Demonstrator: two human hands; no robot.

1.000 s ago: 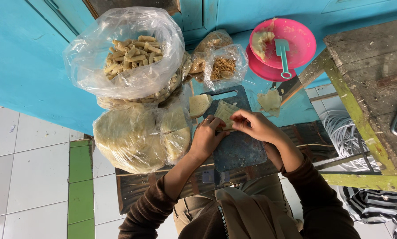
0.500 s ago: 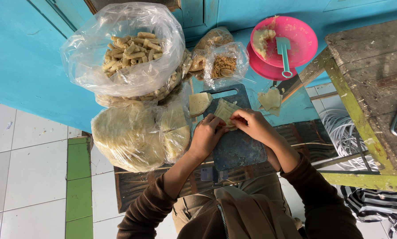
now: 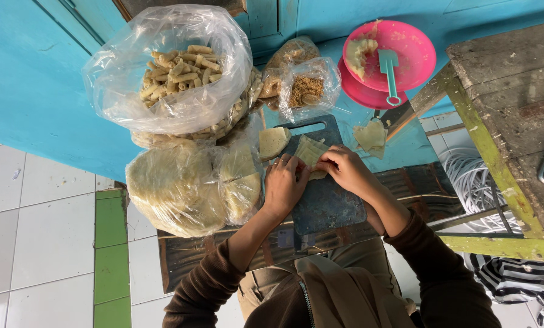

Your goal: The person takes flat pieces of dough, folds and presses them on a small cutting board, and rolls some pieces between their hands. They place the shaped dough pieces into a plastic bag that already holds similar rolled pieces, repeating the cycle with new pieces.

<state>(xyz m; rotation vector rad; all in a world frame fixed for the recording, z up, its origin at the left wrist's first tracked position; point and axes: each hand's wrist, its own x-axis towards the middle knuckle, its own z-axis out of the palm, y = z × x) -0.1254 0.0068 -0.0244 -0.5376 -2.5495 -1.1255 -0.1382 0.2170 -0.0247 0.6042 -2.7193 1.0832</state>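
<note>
A thin pale pastry wrapper lies on a dark cutting board on my lap. My left hand and my right hand both pinch its near edge, fingers curled over the sheet. Another cut wrapper piece rests just beyond my left hand. A few more pieces lie beyond my right hand.
A big clear bag of rolled snacks and a bag of round wrappers sit to the left. Small bags of filling lie ahead. A pink bowl with a teal spatula stands upper right, beside a wooden table.
Both hands have stayed on the wrapper, with only small finger shifts along its edge. Nothing else has moved.
</note>
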